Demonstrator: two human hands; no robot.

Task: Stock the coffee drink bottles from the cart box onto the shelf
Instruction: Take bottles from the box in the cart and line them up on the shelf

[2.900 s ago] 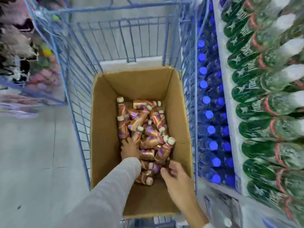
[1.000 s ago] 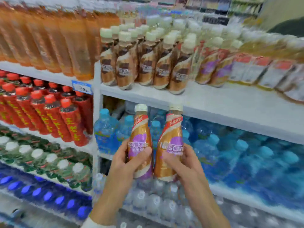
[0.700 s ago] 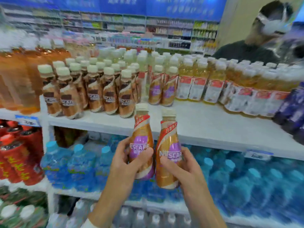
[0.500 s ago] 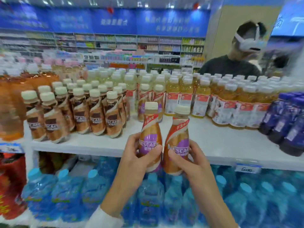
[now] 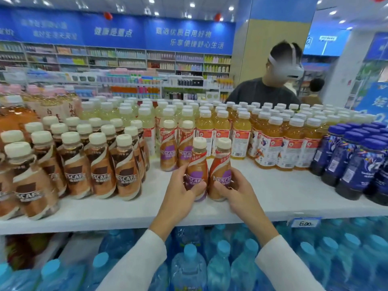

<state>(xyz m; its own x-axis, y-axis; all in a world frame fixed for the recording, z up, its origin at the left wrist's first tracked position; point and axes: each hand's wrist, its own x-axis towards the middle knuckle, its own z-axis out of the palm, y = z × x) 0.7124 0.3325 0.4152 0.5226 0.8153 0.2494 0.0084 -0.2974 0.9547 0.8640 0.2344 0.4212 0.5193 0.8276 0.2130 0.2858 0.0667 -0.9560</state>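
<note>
Shelf (image 5: 273, 192), white and flat, carried two coffee bottles in the person's grasp. Both were upright and touching side by side near its front edge, bases seemingly down on it. The left hand (image 5: 180, 191) wrapped fingers and thumb round the lower body of the left bottle (image 5: 197, 162); the right hand (image 5: 239, 192) gripped the right bottle (image 5: 220, 162) the same way. Just behind them stood two more bottles of the same drink (image 5: 169, 148), also side by side. Brown-labelled coffee bottles (image 5: 100, 166) filled the shelf to the left, orange juice bottles (image 5: 273, 143) stood behind and to the right, and dark blue bottles (image 5: 352, 164) at the far right. Blue-capped water bottles (image 5: 189, 267) packed the tier below, beneath a price tag (image 5: 305, 223) on the shelf lip. A person in a headset (image 5: 270, 91) stood beyond the shelf.
</note>
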